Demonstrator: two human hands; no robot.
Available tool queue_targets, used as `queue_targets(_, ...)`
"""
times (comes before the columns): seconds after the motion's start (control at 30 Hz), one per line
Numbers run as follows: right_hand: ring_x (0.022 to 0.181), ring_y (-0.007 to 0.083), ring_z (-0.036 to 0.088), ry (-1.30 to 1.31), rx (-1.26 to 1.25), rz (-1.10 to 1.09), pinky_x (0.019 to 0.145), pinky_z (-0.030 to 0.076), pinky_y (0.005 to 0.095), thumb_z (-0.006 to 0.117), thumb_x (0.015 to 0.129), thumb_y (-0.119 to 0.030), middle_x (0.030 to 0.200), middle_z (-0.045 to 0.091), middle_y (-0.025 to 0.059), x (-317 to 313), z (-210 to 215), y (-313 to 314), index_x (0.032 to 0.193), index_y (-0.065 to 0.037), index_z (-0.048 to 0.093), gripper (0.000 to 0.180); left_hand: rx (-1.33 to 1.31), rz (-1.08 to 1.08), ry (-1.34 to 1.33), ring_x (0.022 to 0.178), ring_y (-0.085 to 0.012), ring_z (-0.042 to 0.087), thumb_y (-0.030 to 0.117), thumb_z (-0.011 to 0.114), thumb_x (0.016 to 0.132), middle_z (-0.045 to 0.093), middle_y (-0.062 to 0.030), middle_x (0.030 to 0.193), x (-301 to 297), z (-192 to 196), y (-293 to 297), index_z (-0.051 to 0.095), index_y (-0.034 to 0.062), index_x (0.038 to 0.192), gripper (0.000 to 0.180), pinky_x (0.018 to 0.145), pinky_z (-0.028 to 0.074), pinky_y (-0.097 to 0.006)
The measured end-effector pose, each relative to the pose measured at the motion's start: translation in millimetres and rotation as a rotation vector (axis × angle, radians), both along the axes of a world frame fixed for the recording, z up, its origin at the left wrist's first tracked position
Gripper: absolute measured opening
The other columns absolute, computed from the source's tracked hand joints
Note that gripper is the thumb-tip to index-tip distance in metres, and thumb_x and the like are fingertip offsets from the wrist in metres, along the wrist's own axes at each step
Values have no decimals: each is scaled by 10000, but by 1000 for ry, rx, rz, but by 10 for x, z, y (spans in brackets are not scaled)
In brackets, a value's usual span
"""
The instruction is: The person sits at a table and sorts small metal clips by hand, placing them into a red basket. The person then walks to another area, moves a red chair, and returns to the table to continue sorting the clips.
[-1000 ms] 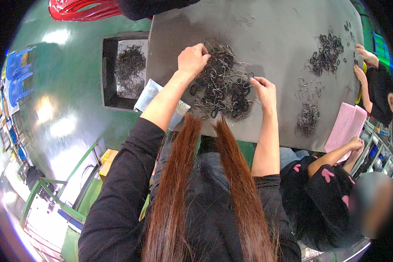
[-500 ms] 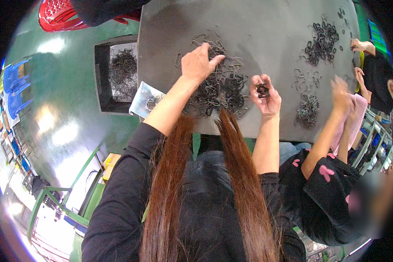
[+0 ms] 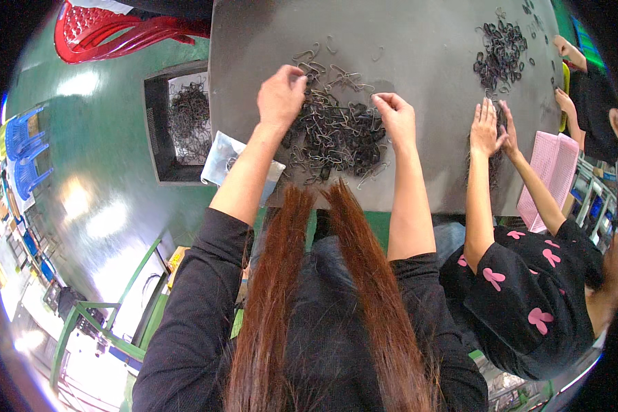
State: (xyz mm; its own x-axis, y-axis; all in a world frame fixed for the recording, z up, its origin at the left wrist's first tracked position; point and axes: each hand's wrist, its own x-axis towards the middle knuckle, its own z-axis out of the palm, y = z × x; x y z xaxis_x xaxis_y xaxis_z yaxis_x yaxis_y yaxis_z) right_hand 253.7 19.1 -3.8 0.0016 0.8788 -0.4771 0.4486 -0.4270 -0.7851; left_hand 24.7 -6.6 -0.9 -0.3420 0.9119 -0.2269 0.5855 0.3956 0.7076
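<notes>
While L hand [image 3: 281, 97] & R hand [image 3: 397, 119] bunch fingertips, can't tell on what, bent wiry hooks [image 3: 333, 130] tangle btwn.

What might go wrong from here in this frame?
The wire hooks look tangled, so lifting one might drag others. The long brown hair could snag, its ends appearing close to them. The left forearm passes over the pale blue packet and might knock it off the table.

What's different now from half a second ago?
The left hand slid left, fingers now curled at the edge of the pile. The right hand, then palm-up with black pieces, turned over and moved forward; those are out of sight. A co-worker's hands moved left from near the pink basket. The box stayed.
</notes>
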Motion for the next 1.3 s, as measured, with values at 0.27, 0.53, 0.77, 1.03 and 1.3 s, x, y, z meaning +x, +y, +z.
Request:
queue_targets(0.27, 814, 314, 608, -635, 196, 627, 695, 473, 413, 664, 717, -182, 877, 641, 112, -281, 199, -13, 936, -127, 611, 232, -41, -138, 340, 809, -281, 614, 333, 661, 733, 639, -94, 820, 82, -27, 67, 611, 111, 900, 282, 700, 477, -381)
queue_targets(0.53, 635, 148, 547, -150, -96, 326, 597, 426, 290, 729, 663, -256, 675, 601, 66, 56, 274, 23, 772, -27, 635, 270, -292, -141, -258, 734, -185, 607, 281, 700, 708, 639, -61, 738, -74, -133, 115, 634, 45, 817, 268, 666, 459, -308)
queue_targets(0.77, 514, 78, 356, 890, -330, -10, 456, 275, 201, 607, 830, -248, 647, 451, -6, 339, 309, -174, 841, -64, 519, 204, -123, -28, -92, 665, -191, 582, 304, 653, 752, 613, -32, 712, -236, -109, 27, 633, 81, 905, 271, 630, 454, -321)
queue_targets(1.03, 519, 82, 353, 1305, -217, -9, 422, 275, 190, 532, 886, -259, 732, 471, 24, 126, 256, -30, 995, -57, 555, 232, -182, -184, 270, 832, -288, 614, 388, 659, 728, 637, -115, 864, 243, 35, 244, 597, 78, 919, 369, 710, 474, -388)
queue_targets(1.3, 737, 187, 578, -85, 99, 404, 693, 457, 317, 674, 738, -225, 797, 628, 73, -160, 165, -105, 1029, -43, 561, 362, -189, -187, -425, 661, -152, 569, 255, 688, 710, 610, -61, 737, 7, -64, 289, 615, 32, 809, 255, 583, 441, -291)
